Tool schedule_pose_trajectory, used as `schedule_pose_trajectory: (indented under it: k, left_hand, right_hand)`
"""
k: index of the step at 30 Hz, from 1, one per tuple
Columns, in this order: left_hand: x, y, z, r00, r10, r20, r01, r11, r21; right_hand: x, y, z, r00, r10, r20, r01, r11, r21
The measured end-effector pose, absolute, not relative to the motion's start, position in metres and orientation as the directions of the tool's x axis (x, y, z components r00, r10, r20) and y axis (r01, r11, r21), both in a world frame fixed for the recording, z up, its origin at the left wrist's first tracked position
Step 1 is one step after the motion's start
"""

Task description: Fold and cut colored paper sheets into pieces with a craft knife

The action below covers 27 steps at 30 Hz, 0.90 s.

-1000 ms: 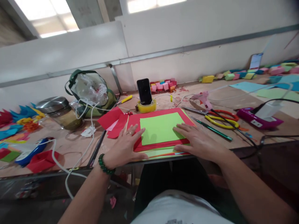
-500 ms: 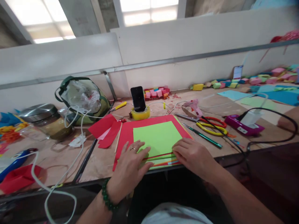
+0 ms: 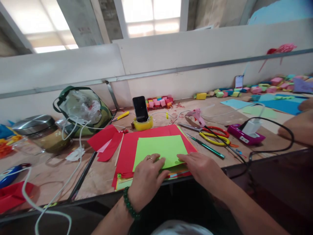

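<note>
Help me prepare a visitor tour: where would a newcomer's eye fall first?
Probably the lime-green sheet, lying on red paper near the edge of the table, with the left hand and right hand at its near side. Behind it, a dark-screened phone stands at a yellow tape roll. To the sheet's right, a pink glue gun stands out.
</note>
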State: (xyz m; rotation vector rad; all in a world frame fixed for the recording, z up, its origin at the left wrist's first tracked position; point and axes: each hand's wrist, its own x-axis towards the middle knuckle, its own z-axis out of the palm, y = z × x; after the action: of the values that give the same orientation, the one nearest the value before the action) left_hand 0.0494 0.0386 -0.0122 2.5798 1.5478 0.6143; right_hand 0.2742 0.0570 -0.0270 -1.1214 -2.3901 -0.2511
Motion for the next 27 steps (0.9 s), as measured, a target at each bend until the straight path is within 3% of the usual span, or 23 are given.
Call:
schedule_pose_trajectory:
  k: [3, 9, 14, 19, 27]
  left_hand:
    - [0.055, 0.039, -0.013, 0.465, 0.839, 0.282, 0.792, -0.536, 0.292]
    - [0.06, 0.04, -0.012, 0.452, 0.862, 0.229, 0.784, -0.506, 0.359]
    - [0.06, 0.037, -0.009, 0.414, 0.866, 0.281, 0.757, -0.499, 0.423]
    - [0.064, 0.039, -0.01, 0.412, 0.859, 0.305, 0.736, -0.511, 0.445]
    - [0.066, 0.041, -0.01, 0.38, 0.877, 0.293, 0.716, -0.48, 0.508]
  right_hand:
    - [0.274, 0.052, -0.025, -0.501, 0.717, 0.485, 0.771, 0.624, -0.126]
    - [0.281, 0.047, -0.012, -0.535, 0.789, 0.302, 0.725, 0.612, -0.317]
    - [0.281, 0.049, -0.012, -0.433, 0.828, 0.356, 0.69, 0.559, -0.46]
    - [0.271, 0.05, -0.012, -0.361, 0.82, 0.444, 0.66, 0.562, -0.499]
    - [0.278, 0.053, -0.003, -0.374, 0.88, 0.293, 0.6, 0.47, -0.647]
